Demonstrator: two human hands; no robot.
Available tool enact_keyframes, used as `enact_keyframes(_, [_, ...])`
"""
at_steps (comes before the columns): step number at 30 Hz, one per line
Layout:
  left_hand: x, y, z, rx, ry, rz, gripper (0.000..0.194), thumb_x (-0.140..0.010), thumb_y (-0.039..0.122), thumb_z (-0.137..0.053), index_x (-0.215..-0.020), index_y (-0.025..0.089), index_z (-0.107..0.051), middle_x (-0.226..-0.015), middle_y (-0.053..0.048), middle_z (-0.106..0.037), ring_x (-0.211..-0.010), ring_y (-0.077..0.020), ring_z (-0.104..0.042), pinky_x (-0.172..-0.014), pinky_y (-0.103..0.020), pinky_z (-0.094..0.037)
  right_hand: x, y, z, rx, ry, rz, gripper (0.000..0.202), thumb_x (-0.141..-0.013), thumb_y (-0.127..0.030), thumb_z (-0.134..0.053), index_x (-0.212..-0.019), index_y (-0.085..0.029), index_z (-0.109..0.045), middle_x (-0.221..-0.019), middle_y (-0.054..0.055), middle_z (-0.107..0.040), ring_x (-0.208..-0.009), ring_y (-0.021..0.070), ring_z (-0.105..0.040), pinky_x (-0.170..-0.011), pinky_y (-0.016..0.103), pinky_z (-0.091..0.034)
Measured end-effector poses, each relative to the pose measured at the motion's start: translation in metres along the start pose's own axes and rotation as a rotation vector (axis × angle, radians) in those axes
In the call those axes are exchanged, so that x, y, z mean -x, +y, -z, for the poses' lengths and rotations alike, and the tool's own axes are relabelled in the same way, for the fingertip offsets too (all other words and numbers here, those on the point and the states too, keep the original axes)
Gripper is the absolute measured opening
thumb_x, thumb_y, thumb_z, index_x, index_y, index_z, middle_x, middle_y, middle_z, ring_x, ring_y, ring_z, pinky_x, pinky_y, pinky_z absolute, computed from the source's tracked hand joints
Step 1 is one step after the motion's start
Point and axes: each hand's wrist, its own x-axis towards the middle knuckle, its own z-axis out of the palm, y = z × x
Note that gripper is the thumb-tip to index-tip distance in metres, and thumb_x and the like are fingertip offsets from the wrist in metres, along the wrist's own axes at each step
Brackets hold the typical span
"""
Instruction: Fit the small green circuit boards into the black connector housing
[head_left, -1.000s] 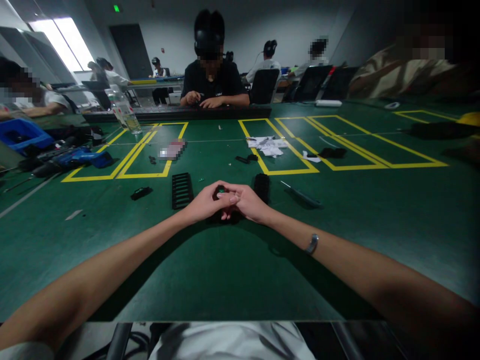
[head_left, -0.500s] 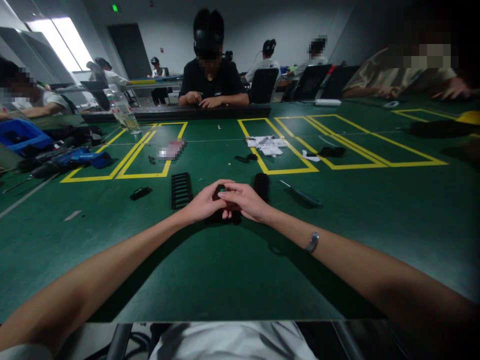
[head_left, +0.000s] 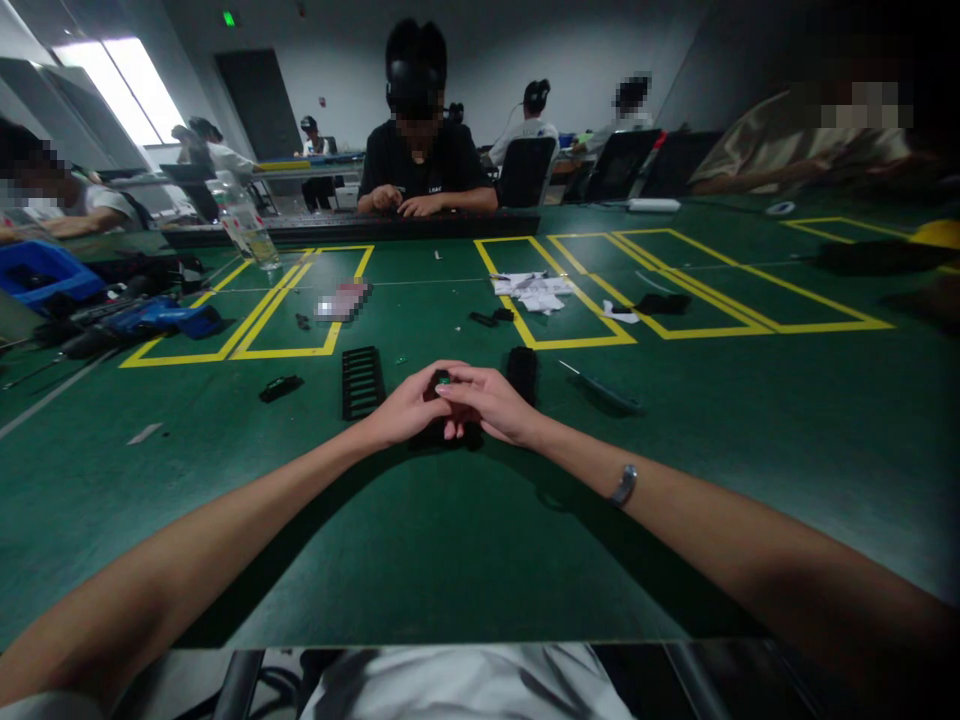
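Both left hand (head_left: 409, 402) and right hand (head_left: 496, 402) close their fingers around a mostly hidden, small black-green part (head_left: 443, 378) over the counter (head_left: 465, 550), seemingly bracing it from two sides; a slotted black rack (head_left: 361, 384) lies nearby.

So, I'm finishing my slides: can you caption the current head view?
Left hand and right hand meet around a small part over a green table, a screwdriver lying to the right.
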Motion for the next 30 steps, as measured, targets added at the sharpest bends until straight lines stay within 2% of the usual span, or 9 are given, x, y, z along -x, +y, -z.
enact_keyframes(13, [0.0012, 0.0056, -0.0013, 0.004, -0.011, 0.001, 0.059, -0.081, 0.01, -0.057, -0.139, 0.014, -0.043, -0.086, -0.003, -0.07, -0.062, -0.0121, -0.068, -0.06, -0.021, -0.052, 0.0003, 0.0004, 0.001, -0.006, -0.01, 0.0, 0.027, -0.084, -0.036, -0.075, -0.09, -0.012, -0.065, -0.065, 0.003, -0.07, -0.052, 0.0155, -0.069, -0.048, 0.024, -0.057])
enact_keyframes(19, [0.0015, 0.0085, -0.0025, 0.018, -0.027, 0.008, 0.062, -0.081, 0.009, -0.057, -0.141, 0.013, -0.042, -0.077, 0.0, -0.068, -0.059, -0.0122, -0.068, -0.057, -0.021, -0.051, -0.0002, 0.0003, 0.0011, 0.011, -0.021, -0.004, 0.028, -0.085, -0.039, -0.075, -0.086, -0.012, -0.065, -0.061, 0.003, -0.069, -0.051, 0.0153, -0.068, -0.047, 0.023, -0.056])
enact_keyframes(30, [0.0014, 0.0051, -0.0017, -0.037, 0.002, -0.01, 0.061, -0.079, 0.007, -0.058, -0.139, 0.015, -0.045, -0.092, -0.004, -0.069, -0.062, -0.0121, -0.069, -0.061, -0.023, -0.056, 0.0006, 0.0025, 0.0032, 0.033, -0.02, 0.024, 0.026, -0.086, -0.038, -0.073, -0.09, -0.014, -0.064, -0.063, 0.002, -0.069, -0.053, 0.0159, -0.07, -0.049, 0.025, -0.058])
